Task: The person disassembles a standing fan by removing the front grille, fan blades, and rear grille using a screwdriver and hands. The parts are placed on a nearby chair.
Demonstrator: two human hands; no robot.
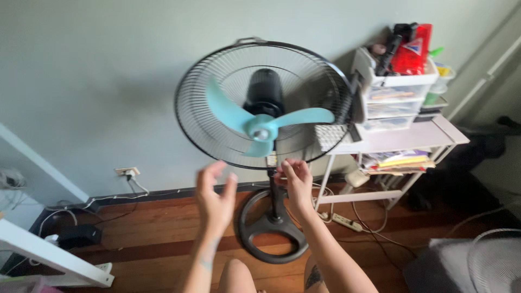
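Here a black pedestal fan (264, 103) stands on a wooden floor (163, 228) against a pale grey-green wall (108, 70), its front guard off so the three pale blue blades (260, 120) sit bare before the rear wire grille (201, 108). The fan's round black base (269, 228) rests on the floor between the person's forearms.

The right hand (294, 182) is raised to the bottom edge of the grille, just where the pole meets it, with thumb and fingers pinched together on a small part there; what that part is cannot be told. A small pale label sits on the fan's neck right above those fingers. The left hand (215, 195) hovers beside it, a little lower and apart from the fan, fingers loosely spread and curled, holding nothing.

To the right stands a white shelf table (434, 135). On it is a stack of clear plastic drawers (393, 100) with pale contents, topped by a tray holding a red flat packet (415, 50) with a triangular mark and a dark object beside it. A green-capped container (437, 87) stands at the drawers' right. On the lower shelf lies a pile of papers (401, 161), one yellow, one purple. A white power strip (346, 221) lies on the floor under the table, and a wall socket (127, 172) with a plugged cable sits low on the wall at left.
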